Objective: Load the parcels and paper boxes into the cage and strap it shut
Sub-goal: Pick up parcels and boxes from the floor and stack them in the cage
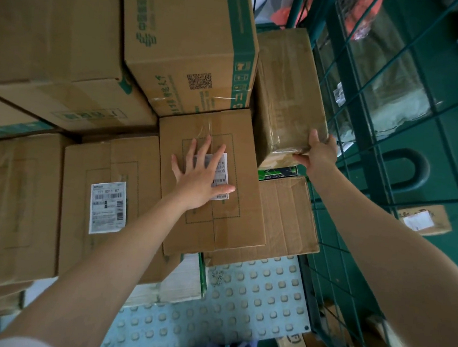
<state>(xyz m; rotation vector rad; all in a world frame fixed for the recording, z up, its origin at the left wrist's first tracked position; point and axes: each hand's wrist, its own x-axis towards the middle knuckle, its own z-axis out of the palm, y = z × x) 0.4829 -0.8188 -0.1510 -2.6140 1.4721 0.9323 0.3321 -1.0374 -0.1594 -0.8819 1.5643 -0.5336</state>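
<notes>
Cardboard boxes are stacked inside a green wire cage (pixel 366 83). My left hand (pixel 203 174) lies flat with spread fingers on a brown box (pixel 226 223) that bears a white label, pressing on its face. My right hand (pixel 317 153) grips the near corner of a tape-wrapped brown parcel (pixel 285 89), thumb on its face and fingers round the edge. That parcel sits against the cage's right mesh wall, above a flattened-looking carton (pixel 287 220). A large box with green print (pixel 189 45) stands above the pressed box.
More cartons fill the left, one with a white barcode label (pixel 108 207). Below lies a pale studded floor plate (pixel 239 298). Beyond the mesh on the right are a green floor, a small labelled parcel (pixel 423 222) and a plastic-wrapped bundle (pixel 382 84).
</notes>
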